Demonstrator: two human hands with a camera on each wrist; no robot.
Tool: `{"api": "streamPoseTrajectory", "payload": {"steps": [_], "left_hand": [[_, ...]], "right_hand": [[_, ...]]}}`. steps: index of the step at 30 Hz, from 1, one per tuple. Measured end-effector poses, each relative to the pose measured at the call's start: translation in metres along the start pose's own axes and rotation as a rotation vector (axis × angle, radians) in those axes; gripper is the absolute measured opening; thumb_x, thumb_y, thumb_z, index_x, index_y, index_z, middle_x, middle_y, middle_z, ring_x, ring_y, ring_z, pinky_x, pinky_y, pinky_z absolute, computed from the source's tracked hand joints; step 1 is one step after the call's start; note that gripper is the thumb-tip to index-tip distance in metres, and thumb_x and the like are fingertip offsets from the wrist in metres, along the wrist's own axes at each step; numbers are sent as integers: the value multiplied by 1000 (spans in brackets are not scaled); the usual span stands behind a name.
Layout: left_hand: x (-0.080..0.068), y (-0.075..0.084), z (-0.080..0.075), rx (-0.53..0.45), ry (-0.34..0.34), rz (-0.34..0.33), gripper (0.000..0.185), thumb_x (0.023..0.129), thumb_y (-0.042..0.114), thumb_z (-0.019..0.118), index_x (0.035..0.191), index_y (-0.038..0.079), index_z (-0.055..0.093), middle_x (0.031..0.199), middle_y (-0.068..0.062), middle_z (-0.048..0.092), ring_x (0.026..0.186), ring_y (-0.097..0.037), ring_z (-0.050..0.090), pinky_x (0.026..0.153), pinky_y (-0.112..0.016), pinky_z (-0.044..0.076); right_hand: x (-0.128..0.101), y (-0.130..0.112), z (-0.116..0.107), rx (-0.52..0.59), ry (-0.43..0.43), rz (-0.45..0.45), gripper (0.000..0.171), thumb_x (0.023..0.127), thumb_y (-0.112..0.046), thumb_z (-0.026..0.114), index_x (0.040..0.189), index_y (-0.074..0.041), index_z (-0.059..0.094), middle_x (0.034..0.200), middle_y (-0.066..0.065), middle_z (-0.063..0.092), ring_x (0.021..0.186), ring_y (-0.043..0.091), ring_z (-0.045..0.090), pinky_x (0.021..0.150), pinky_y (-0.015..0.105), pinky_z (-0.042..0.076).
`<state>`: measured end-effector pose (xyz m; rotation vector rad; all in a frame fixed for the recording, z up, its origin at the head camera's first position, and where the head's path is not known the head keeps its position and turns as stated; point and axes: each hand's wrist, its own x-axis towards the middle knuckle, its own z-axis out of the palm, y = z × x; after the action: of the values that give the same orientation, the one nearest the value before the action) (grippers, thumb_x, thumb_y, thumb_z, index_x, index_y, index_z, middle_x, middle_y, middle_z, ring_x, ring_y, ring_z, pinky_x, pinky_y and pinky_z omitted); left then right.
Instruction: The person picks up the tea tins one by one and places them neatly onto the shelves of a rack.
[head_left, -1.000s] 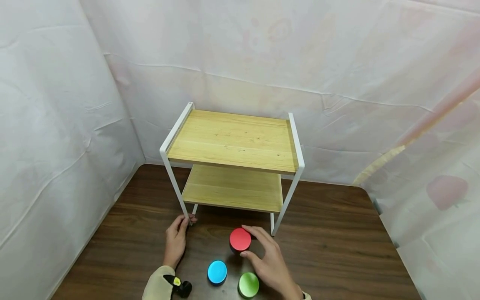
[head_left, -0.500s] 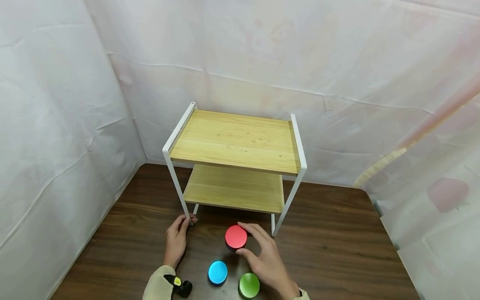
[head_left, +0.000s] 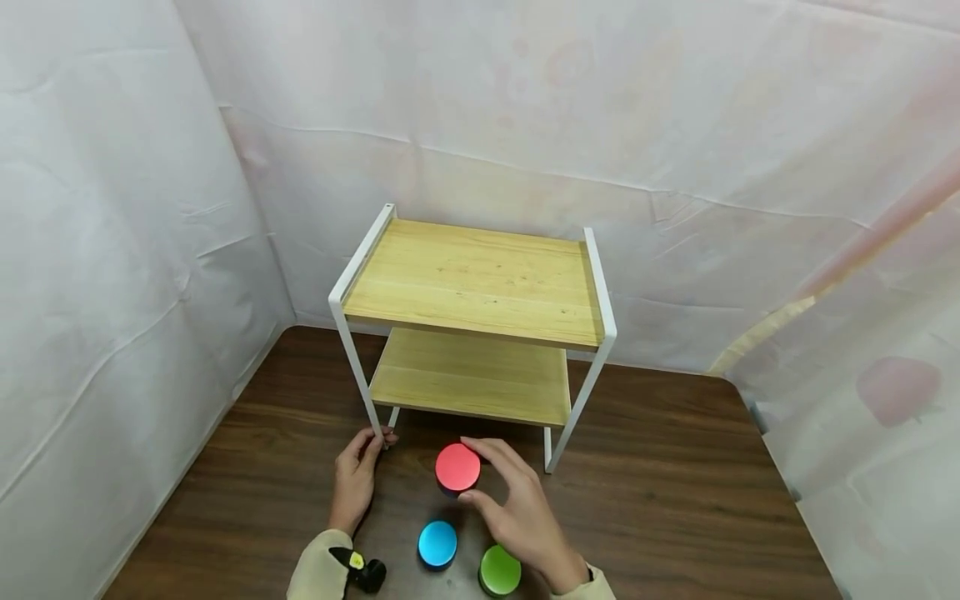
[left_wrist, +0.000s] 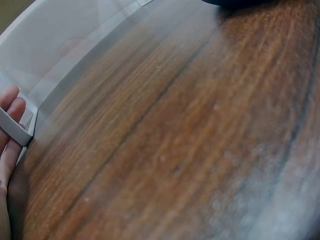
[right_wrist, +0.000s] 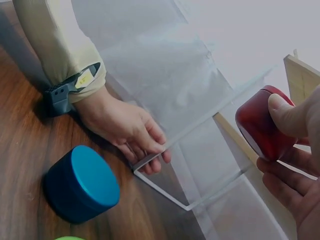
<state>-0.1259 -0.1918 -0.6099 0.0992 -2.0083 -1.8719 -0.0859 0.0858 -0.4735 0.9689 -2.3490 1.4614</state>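
Note:
My right hand grips a red round container, lifted a little off the dark wooden table in front of the shelf rack. In the right wrist view its thumb and fingers wrap the red container. My left hand holds the front left leg of the white-framed, two-tier wooden rack near its foot; its fingers curl on the white leg. A blue container and a green one stand on the table near my wrists.
White sheeting walls close in on the left, back and right. Both wooden shelves of the rack hold nothing. The blue container stands just below my left hand in the right wrist view.
My right hand has carried the red container up and to the left, toward the rack's lower shelf. The left hand stays on the rack leg.

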Motion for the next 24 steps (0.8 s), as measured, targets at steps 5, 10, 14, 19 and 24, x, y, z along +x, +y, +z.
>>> {"api": "streamPoseTrajectory", "payload": {"steps": [5, 10, 14, 19, 24], "left_hand": [[1, -1, 3, -8, 5, 8, 26, 110, 14, 55, 115, -5, 72, 107, -24, 76, 101, -6, 73, 90, -15, 55], [1, -1, 2, 25, 7, 11, 26, 111, 15, 56, 115, -3, 73, 105, -22, 77, 102, -9, 73, 89, -15, 54], [1, -1, 1, 22, 7, 12, 27, 111, 17, 56, 115, -3, 73, 106, -21, 77, 102, -11, 74, 89, -17, 56], [0, 3, 3, -1, 1, -3, 27, 111, 18, 55, 117, -2, 72, 109, -21, 76, 102, -10, 73, 90, -19, 57], [0, 4, 5, -11, 1, -7, 28, 111, 17, 54, 117, -4, 72, 111, -23, 75, 102, -15, 74, 90, -21, 58]], "right_hand": [[10, -5, -2, -6, -22, -4, 59, 96, -26, 79, 150, -22, 57, 139, -2, 65, 126, 17, 65, 106, 41, 56], [18, -10, 0, -5, -23, -3, 59, 96, -26, 80, 150, -21, 58, 138, -1, 65, 125, 17, 65, 105, 43, 57], [26, -17, -1, 17, -35, 39, 59, 96, -28, 80, 150, -25, 57, 139, -6, 64, 128, 14, 64, 107, 39, 56], [35, -25, -3, 28, -57, 75, 59, 96, -28, 80, 150, -29, 57, 141, -10, 62, 132, 12, 61, 110, 40, 54], [40, -28, -1, 17, -55, 54, 60, 95, -28, 80, 151, -24, 57, 143, -6, 63, 133, 15, 62, 111, 44, 54]]}}
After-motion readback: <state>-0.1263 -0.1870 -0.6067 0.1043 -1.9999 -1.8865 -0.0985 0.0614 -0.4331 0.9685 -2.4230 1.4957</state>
